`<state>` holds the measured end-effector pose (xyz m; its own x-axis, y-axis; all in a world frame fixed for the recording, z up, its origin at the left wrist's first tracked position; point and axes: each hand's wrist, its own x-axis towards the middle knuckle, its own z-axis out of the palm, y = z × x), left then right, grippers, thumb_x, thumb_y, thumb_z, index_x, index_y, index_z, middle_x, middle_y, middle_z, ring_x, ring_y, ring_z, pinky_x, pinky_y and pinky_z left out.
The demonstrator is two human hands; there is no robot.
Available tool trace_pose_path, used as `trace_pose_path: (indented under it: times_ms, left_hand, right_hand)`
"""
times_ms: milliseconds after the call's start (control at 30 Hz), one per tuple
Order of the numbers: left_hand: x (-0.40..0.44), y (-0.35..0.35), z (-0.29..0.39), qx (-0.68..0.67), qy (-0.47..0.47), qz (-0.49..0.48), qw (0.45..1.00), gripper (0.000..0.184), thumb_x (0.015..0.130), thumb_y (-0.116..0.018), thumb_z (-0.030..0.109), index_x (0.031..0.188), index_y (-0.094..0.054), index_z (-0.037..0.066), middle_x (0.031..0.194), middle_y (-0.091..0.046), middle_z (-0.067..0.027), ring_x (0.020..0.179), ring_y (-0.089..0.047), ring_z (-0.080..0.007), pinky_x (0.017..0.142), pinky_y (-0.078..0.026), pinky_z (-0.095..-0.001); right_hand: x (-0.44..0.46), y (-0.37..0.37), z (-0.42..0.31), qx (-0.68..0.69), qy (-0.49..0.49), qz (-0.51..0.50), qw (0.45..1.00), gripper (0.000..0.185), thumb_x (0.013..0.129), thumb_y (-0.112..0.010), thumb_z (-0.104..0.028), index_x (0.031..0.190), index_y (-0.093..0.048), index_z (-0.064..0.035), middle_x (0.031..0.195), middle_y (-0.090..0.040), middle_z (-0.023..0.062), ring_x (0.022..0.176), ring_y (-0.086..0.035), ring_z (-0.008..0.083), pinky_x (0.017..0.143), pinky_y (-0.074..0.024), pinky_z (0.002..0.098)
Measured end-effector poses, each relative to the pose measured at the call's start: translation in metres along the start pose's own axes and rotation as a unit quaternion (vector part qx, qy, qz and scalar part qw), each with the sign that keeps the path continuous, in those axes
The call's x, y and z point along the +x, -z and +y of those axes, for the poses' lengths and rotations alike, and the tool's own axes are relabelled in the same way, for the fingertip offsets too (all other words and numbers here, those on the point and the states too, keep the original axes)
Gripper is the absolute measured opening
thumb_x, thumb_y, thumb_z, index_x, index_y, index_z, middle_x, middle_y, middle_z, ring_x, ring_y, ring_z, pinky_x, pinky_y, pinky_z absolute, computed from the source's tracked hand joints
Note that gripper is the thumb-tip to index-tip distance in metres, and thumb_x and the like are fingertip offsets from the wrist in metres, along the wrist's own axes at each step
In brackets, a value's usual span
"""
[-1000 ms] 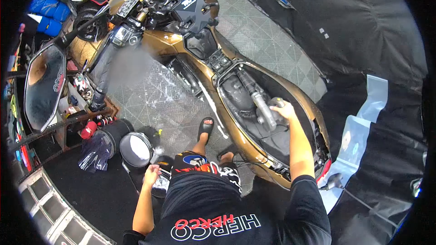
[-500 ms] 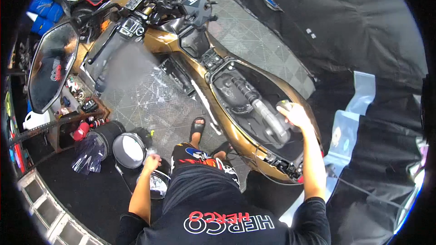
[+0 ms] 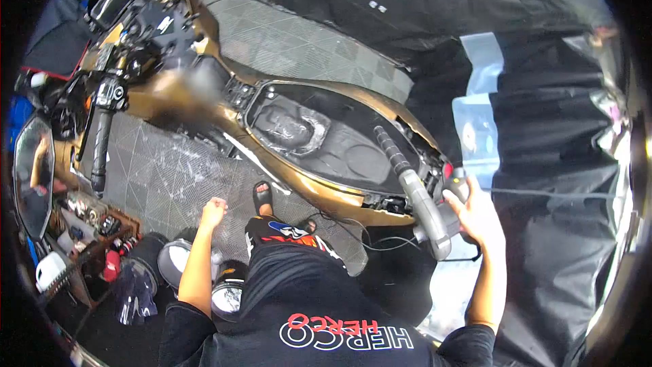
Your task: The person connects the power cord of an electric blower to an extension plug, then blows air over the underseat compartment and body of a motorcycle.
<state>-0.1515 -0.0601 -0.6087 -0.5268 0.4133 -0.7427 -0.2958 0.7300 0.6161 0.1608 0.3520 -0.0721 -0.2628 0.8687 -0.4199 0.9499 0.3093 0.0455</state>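
Note:
My right hand (image 3: 475, 214) is closed around the dark end of a grey tool (image 3: 424, 207) with a ribbed black tube at its front. The tool is over the rear end of a gold and black motorcycle (image 3: 326, 194), its tube tip above the open seat compartment (image 3: 346, 149). A cable hangs below it. My left hand (image 3: 214, 211) is raised over the grey patterned floor near my foot, fingers curled; whatever it may hold is too small to make out.
Buckets (image 3: 175, 258) stand at the lower left beside a rusty shelf (image 3: 102, 245) with small items. The handlebar grip (image 3: 102, 143) and a mirror (image 3: 34, 170) stick out at the left. Black sheeting (image 3: 543, 163) with a pale strip (image 3: 479, 122) hangs at the right.
My right hand has lifted the grey tool out of the seat compartment and moved it toward the rear of the motorcycle. My left hand has moved up, away from the buckets. The view has turned.

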Motion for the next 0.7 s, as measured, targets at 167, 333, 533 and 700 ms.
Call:
trace_pose_path:
  times_ms: [167,333,533,700]
  left_hand:
    - [-0.004,-0.063,0.074,0.007,-0.14,-0.136,0.981,0.02,0.096,-0.058,0.013,0.11,-0.065,0.001,0.092,-0.074,-0.0111,0.075,-0.068,-0.0162,0.07,-0.056,-0.031]
    - [-0.083,-0.14,0.197,0.055,-0.196,-0.322,0.925,0.024,0.102,-0.053,0.019,0.115,-0.064,0.002,0.098,-0.074,-0.0097,0.088,-0.068,-0.0164,0.08,-0.055,-0.0315]
    - [-0.203,-0.269,0.266,0.071,-0.268,-0.591,0.757,0.03,0.106,-0.047,0.024,0.124,-0.063,0.006,0.112,-0.072,-0.0072,0.102,-0.066,-0.0144,0.089,-0.051,-0.0307]
    - [-0.317,-0.369,0.252,0.055,-0.176,-0.695,0.695,0.059,0.107,-0.039,0.049,0.147,-0.043,0.006,0.143,-0.055,-0.0092,0.127,-0.054,-0.0196,0.103,-0.046,-0.0369]
  right_hand:
    - [-0.063,0.014,0.046,0.093,-0.116,0.003,0.989,0.059,0.092,-0.069,-0.043,0.126,-0.048,0.0006,0.066,-0.064,0.0161,0.047,-0.064,0.023,0.053,-0.0535,0.0378]
    - [-0.12,0.018,0.102,0.178,-0.163,-0.009,0.97,0.051,0.094,-0.069,-0.035,0.119,-0.049,0.0049,0.062,-0.064,0.0159,0.046,-0.066,0.0214,0.048,-0.0529,0.033]
    - [-0.174,-0.004,0.158,0.235,-0.192,-0.041,0.952,0.059,0.094,-0.068,-0.034,0.126,-0.045,0.011,0.06,-0.064,0.0133,0.045,-0.065,0.0184,0.047,-0.0526,0.0309]
    - [-0.202,-0.036,0.206,0.229,-0.212,-0.093,0.945,0.073,0.094,-0.067,-0.04,0.137,-0.039,0.0119,0.063,-0.065,0.0124,0.051,-0.066,0.018,0.058,-0.055,0.0304]
